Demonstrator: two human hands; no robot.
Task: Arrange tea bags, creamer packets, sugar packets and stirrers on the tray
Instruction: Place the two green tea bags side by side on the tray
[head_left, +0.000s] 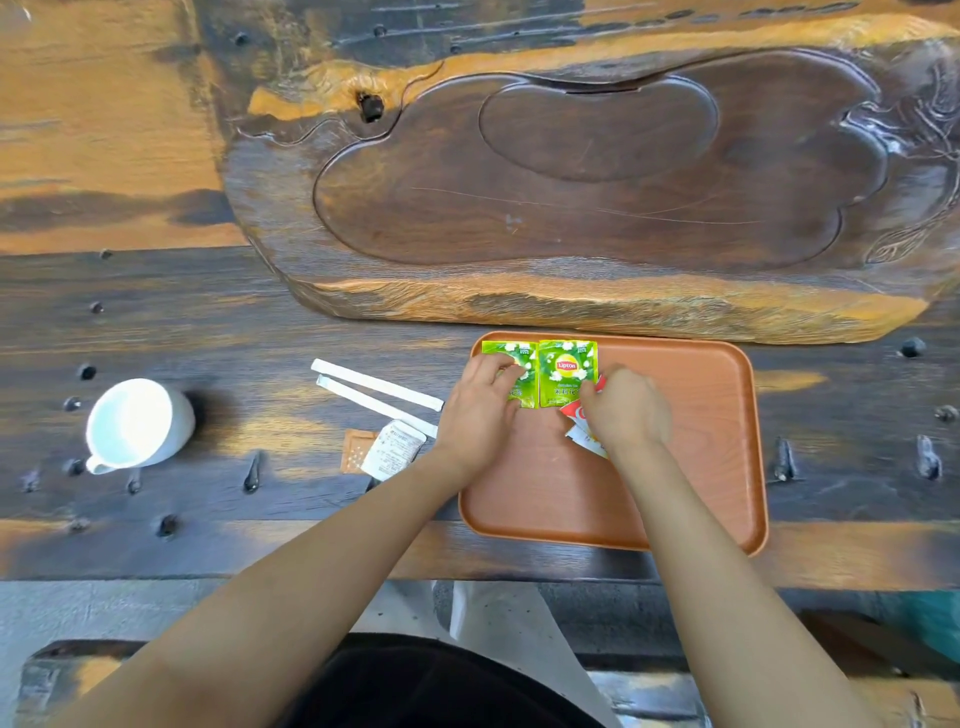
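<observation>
Head view: your orange tray (691, 467) sits on the dark wood table (234, 322), just this side of the big carved wooden slab (571, 182). Two green tea bags (563, 371) lie side by side in the tray's far-left corner, edges touching or nearly so. Your left hand (480, 410) rests on the left-most bag, fingers bent and pressing down on it, palm over the tray's left rim. Your right hand (626, 408) is curled over a red-and-white packet (584, 423) w/ fingertips at the right bag's near-right corner; can't tell if you're pinching the packet or just pressing it flat, since the hand hides most of it. Rest of tray is bare.

Left of the tray, still on the table: two white-wrapped stirrers (374, 392) lying parallel at a slant, their near ends close to your left wrist. Just nearer you from those, a white printed packet (395, 449) overlaps a small orange packet (356, 449). Well left of the tray, a white cup (137, 423) sits tilted, spout toward you.
</observation>
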